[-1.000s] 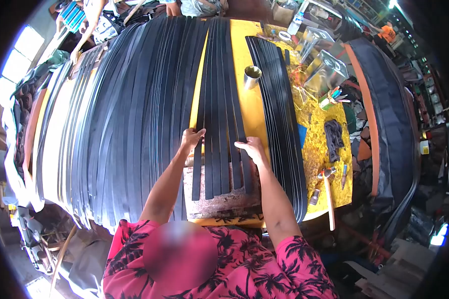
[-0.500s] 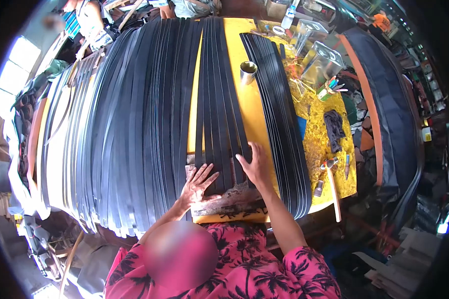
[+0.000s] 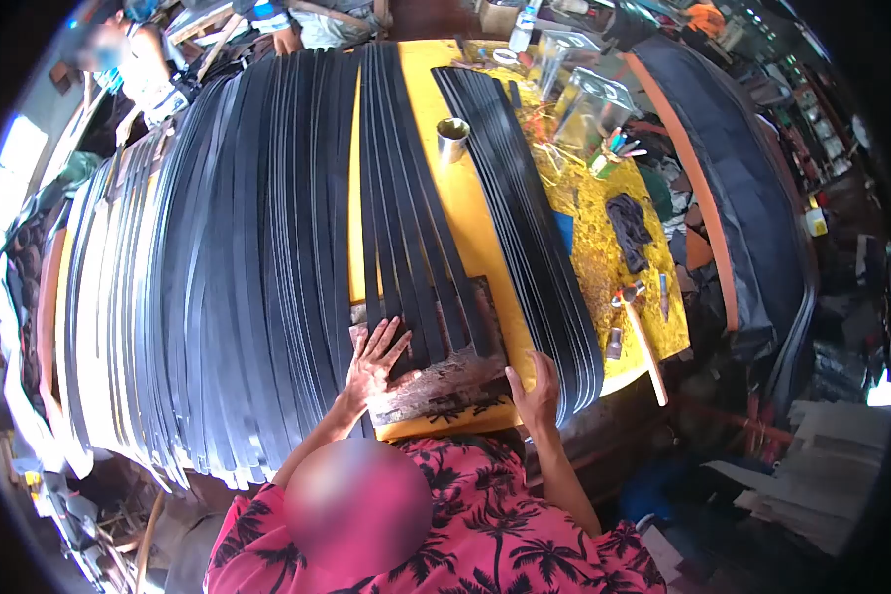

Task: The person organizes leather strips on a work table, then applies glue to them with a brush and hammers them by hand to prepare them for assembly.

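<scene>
"What is the left hand (image 3: 374,361) doing?"

"It's lying open, fingers spreading over the near ends of the middle strips (image 3: 406,198) and the board (image 3: 416,398)."

"And the right hand (image 3: 537,391)?"

"It's hovering or resting, I can't tell which, half open and gripping nothing, between the board's right side and the right strips (image 3: 525,228)."

"Where is there room?"

"A yellow gap is opening between the middle and right strips, with the cup (image 3: 452,141) standing in it, close beside the right ones. A narrower gap is separating the middle strips from the left strips (image 3: 238,247)."

"And the edges?"

"The board is lying near the table's (image 3: 480,218) front edge. Farther right, the hammer (image 3: 645,351) is poking its handle past that edge."
</scene>
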`<state>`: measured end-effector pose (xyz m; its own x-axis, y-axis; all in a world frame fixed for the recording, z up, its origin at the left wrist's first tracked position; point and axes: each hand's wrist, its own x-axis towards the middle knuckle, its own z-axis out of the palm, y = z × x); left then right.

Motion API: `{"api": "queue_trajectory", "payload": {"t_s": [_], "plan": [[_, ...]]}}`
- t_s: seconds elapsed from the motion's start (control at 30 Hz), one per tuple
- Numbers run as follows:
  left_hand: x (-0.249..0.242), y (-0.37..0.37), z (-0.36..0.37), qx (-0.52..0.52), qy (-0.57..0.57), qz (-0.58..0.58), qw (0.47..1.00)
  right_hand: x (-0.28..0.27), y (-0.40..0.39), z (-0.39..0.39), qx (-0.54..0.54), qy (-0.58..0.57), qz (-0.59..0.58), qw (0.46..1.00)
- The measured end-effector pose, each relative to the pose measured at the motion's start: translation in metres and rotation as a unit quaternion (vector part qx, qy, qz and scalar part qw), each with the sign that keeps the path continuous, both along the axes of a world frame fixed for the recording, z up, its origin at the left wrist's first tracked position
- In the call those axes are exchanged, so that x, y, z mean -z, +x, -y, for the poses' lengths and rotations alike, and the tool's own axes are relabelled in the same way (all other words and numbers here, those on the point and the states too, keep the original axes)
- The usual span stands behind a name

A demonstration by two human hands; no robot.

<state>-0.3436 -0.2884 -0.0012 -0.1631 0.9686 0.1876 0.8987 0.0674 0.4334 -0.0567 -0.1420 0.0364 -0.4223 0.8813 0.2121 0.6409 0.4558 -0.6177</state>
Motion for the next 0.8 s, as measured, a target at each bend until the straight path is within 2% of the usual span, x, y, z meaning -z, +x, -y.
{"api": "queue_trajectory", "payload": {"t_s": [0.07,0.27,0.53,0.6,0.77,0.8], "plan": [[-0.014,0.009,-0.003,-0.009,0.003,-0.018,1.000,-0.006,0.011,0.006,0.010,-0.008,-0.011,1.000],[0.001,0.036,-0.021,-0.020,-0.013,-0.028,0.999,-0.006,0.046,0.008,0.046,-0.003,-0.033,0.998],[0.003,0.059,-0.031,-0.046,-0.012,-0.037,0.998,0.003,0.090,-0.015,0.026,-0.016,-0.039,0.999],[0.007,0.061,-0.030,-0.060,-0.016,-0.032,0.998,0.002,0.085,-0.022,-0.010,0.002,-0.047,0.999],[0.001,0.078,-0.035,-0.062,-0.017,-0.057,0.996,0.000,0.001,-0.030,-0.184,0.016,-0.065,0.981],[0.003,0.080,-0.037,-0.066,-0.030,-0.067,0.995,0.007,-0.009,-0.029,-0.187,0.019,-0.068,0.980]]}}
